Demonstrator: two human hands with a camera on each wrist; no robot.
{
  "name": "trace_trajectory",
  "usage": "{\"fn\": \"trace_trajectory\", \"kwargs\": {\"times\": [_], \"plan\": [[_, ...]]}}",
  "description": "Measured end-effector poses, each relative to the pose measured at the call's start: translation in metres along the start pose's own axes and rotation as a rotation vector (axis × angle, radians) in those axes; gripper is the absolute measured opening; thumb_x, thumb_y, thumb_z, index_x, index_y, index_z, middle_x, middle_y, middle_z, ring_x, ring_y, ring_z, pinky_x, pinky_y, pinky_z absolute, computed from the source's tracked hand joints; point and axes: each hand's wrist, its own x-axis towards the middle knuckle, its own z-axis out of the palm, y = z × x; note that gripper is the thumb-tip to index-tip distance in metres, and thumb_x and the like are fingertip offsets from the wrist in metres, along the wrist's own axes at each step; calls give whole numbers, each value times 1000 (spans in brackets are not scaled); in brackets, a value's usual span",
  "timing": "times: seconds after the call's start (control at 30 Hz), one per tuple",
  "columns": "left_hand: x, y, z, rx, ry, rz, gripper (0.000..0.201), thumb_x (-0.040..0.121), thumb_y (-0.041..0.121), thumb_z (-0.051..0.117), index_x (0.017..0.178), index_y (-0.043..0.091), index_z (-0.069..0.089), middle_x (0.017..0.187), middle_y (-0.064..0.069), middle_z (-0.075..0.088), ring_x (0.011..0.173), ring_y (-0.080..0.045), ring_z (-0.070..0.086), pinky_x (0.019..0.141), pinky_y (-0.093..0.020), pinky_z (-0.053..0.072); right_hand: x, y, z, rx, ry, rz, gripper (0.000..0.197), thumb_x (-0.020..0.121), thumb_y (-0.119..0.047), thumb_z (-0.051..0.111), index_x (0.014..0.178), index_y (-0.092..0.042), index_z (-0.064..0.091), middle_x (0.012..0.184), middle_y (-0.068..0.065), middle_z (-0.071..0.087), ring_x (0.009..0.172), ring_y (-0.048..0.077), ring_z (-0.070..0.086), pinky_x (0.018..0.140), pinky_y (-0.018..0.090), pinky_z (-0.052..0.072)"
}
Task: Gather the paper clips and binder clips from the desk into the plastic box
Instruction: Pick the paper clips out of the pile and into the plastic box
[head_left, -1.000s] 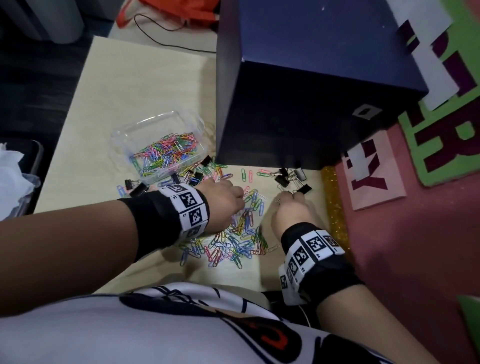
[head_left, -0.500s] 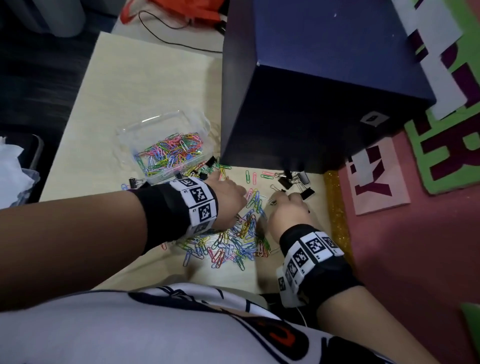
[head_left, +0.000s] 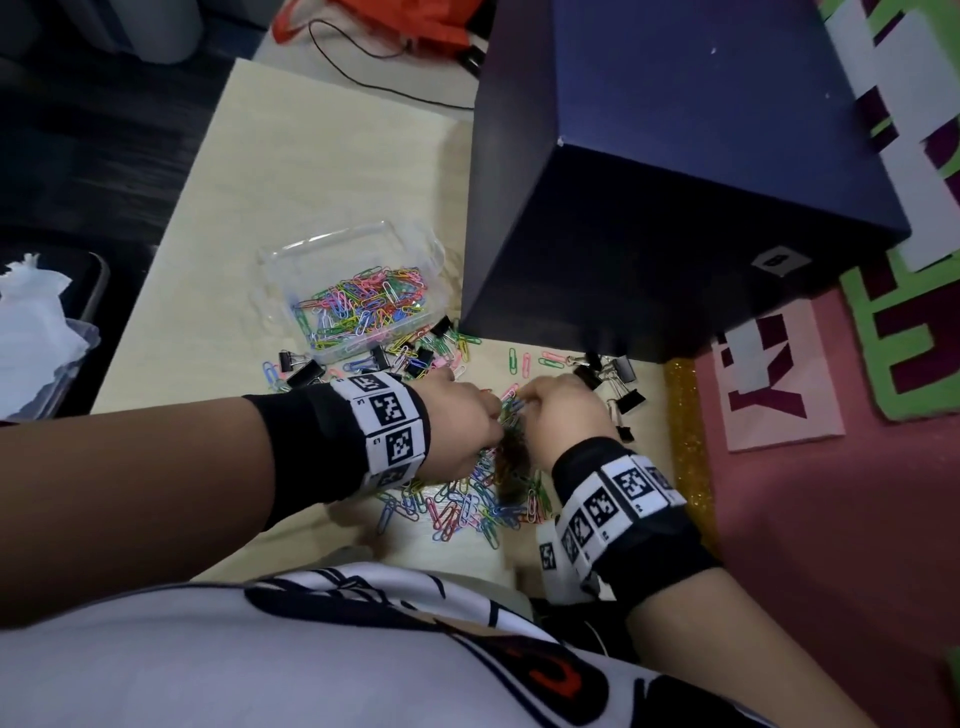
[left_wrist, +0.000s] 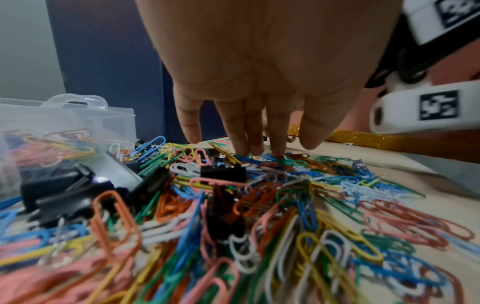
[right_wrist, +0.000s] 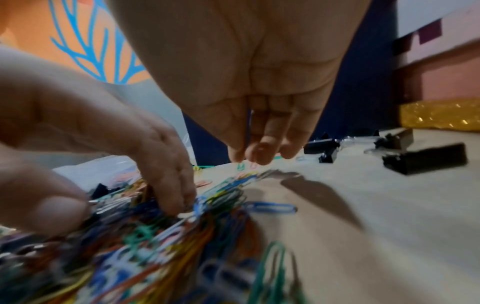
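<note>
Plastic box (head_left: 291, 270) part-filled with paper clips (head_left: 363, 306), left hand (head_left: 457, 421) and right hand (head_left: 563, 415) fingers straight, raking desk pile (head_left: 467, 506)

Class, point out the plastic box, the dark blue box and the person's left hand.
plastic box (head_left: 283, 260): head view, bare far-left rim.
dark blue box (head_left: 701, 130): head view, top face.
left hand (head_left: 457, 415): head view, back of the hand.

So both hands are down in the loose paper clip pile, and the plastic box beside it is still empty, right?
Not quite. Both hands, left hand and right hand, are at the paper clip pile, but the plastic box is not empty: the head view shows a layer of coloured paper clips already in it.
</note>
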Motion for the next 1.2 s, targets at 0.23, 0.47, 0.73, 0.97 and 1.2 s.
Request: {"fn": "trace_trajectory", "kwargs": {"times": [0.23,0.47,0.73,0.97,1.2], "plan": [[-3,-1,6,13,-10,-54,39,88,30,50,126,21,52,129,-3,47,118,-25,49,106,-52,29,13,1,-3,-44,-42,-124,71,79,9,44,142,-21,35,147,0,28,133,22,30,106,28,29],[-9,-16,2,-2,57,-107,44,87,33,47,130,27,46,126,1,49,108,-26,55,100,-45,35,-13,18,12,38,-89,-237,47,85,3,46,116,-29,62,115,-1,51,106,18,56,95,24,43],[-19,11,-2,78,60,50,44,79,44,57,120,29,48,122,0,45,114,-25,42,93,-42,37,-37,48,-4,-273,-302,152,31,89,-13,53,120,-10,57,118,10,61,107,27,59,89,31,49],[-45,6,8,236,-249,235,65,68,51,75,120,26,43,124,0,44,119,-25,39,94,-44,32,-68,35,10,-337,-338,198,32,89,-15,57,119,-3,56,121,12,60,114,27,57,89,29,47],[-40,0,22,170,76,106,37,86,42,56,117,23,48,116,0,56,111,-25,48,87,-38,32,-52,7,27,31,-133,198,45,83,-21,66,121,-11,46,119,11,58,111,28,56,86,30,47]]}}
